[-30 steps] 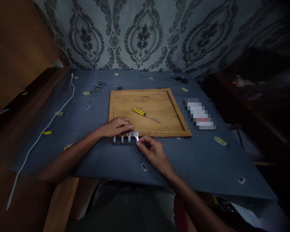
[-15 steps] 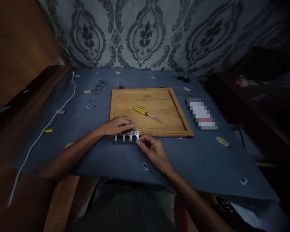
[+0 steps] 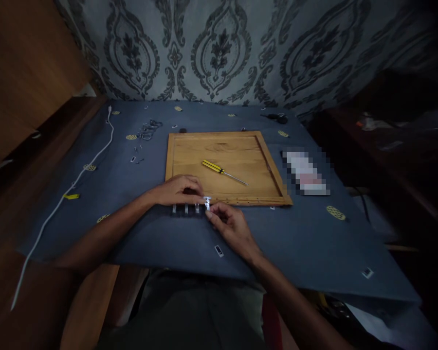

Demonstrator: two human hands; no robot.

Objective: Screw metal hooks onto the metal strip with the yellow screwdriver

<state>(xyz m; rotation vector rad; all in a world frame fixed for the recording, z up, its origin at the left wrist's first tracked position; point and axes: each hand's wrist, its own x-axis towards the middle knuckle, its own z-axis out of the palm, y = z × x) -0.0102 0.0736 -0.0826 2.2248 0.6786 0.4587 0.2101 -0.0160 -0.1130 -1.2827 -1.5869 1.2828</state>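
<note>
My tabletop [image 3: 295, 243] carries the wooden board [image 3: 190, 146]; pixelation hides any writing on the object [image 3: 303, 172] beside it. My left hand [image 3: 177, 190] covers part of the board's near edge, its grip unclear; my right hand [image 3: 232, 225] pinches a metal bracket [image 3: 208, 204] there, partly hidden.

Looks dim o/all, w/ cool cast; fades to near-black along R edge. Shows small bright glint on metal bracket [image 3: 208, 204]. Has coarse pixelation over flat item [image 3: 306, 175] beside wooden panel [image 3: 190, 150]. Goes soft + stretched twd edges, wide-angle style.
</note>
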